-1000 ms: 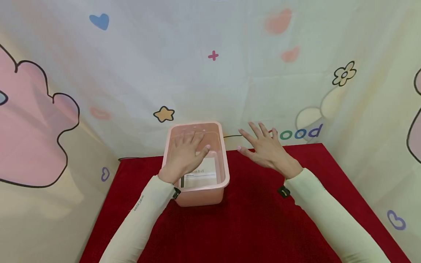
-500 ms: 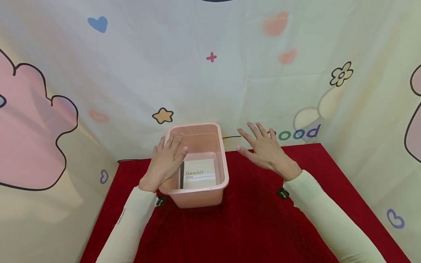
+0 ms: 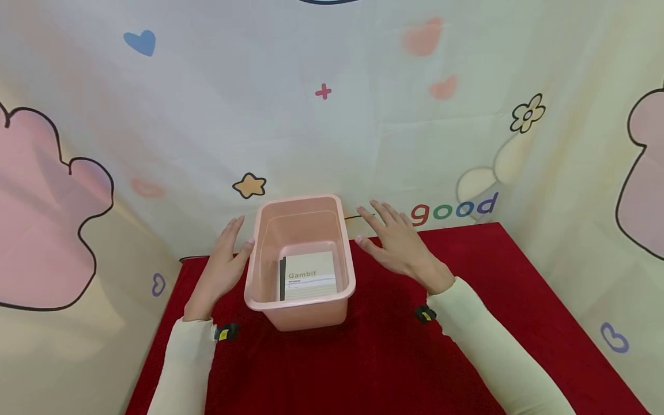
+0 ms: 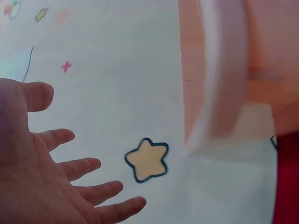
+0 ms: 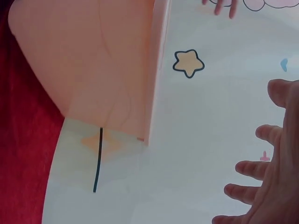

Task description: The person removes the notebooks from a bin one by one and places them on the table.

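Note:
A pink plastic bin [image 3: 306,316] stands on the red cloth in the head view. Inside it, on the bottom, lies a pale notebook [image 3: 311,282] with "Gambit" on its cover and a dark spine edge; a second dark edge shows beside it. My left hand [image 3: 220,271] is raised just left of the bin, fingers spread and holding nothing. To the right of the bin hovers my right hand [image 3: 399,248], fingers extended, also holding nothing. Both wrist views show spread fingers with the bin's wall a little way off.
Red cloth [image 3: 415,369] covers the table. Behind and at both sides hangs a pale curtain [image 3: 290,115] printed with hearts, a star [image 3: 249,185] and the word "good" [image 3: 453,209]. The bin stands near the table's back edge.
My left hand has moved left and down from over the bin to beside it, uncovering the notebook. My right hand has shifted slightly left in the view. The bin stays put.

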